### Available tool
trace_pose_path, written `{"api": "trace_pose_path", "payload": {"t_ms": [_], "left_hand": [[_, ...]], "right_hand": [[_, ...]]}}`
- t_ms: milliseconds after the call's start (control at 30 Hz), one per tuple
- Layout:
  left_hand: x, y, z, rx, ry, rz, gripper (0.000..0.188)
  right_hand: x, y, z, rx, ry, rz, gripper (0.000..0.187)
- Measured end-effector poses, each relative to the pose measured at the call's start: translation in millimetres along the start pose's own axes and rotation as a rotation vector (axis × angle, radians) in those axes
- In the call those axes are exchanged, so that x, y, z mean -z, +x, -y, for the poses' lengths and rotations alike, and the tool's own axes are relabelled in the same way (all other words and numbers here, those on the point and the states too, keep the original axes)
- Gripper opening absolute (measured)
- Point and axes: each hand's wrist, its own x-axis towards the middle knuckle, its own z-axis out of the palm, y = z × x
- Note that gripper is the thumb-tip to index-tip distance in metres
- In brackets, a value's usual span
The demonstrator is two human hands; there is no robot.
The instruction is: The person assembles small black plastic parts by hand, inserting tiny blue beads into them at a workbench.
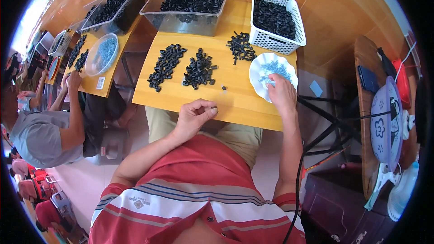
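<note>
Near the front edge of the yellow table (181,99), my left hand (195,116) pinches a small dark piece (214,109) between thumb and forefinger. My right hand (282,92) reaches into a white scalloped plate (257,83) of small clear bluish pieces (275,68). Its fingertips are together among them; what they hold, if anything, is hidden. One short black part (224,88) lies alone on the table between my hands. Two piles of short black cylindrical parts (166,67) (199,70) lie to the left, and a pile of slimmer black parts (241,47) lies behind the plate.
A clear bin (181,22) and a white perforated basket (278,43), both full of black parts, stand along the back. At left a person (45,131) works at another table with a clear bowl (92,63). A round wooden table (366,108) stands at right, past black metal legs (323,117).
</note>
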Motion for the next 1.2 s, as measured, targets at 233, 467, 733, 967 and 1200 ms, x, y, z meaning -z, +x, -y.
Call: {"api": "trace_pose_path", "payload": {"t_ms": [233,467,733,967,1200], "left_hand": [[3.6,0.5,-0.9,0.046,0.027,0.011,0.014],[2.6,5.5,1.8,0.013,0.03,0.024,0.014],[1.4,8.3,4.9,0.068,0.048,0.041,0.013],[-0.6,12.5,7.9,0.079,-0.062,0.083,0.016],[-4.4,15.6,7.4,0.029,-0.042,0.099,0.023]], "right_hand": [[-9.2,9.6,-5.3,0.022,-0.009,0.053,0.021],[-10.1,12.7,-9.4,0.026,0.038,0.058,0.018],[3.0,9.4,-8.7,0.067,0.182,0.034,0.013],[4.1,-12.0,16.9,0.103,0.389,-0.014,0.011],[-30.4,-43.5,67.4,0.067,0.912,0.298,0.013]]}}
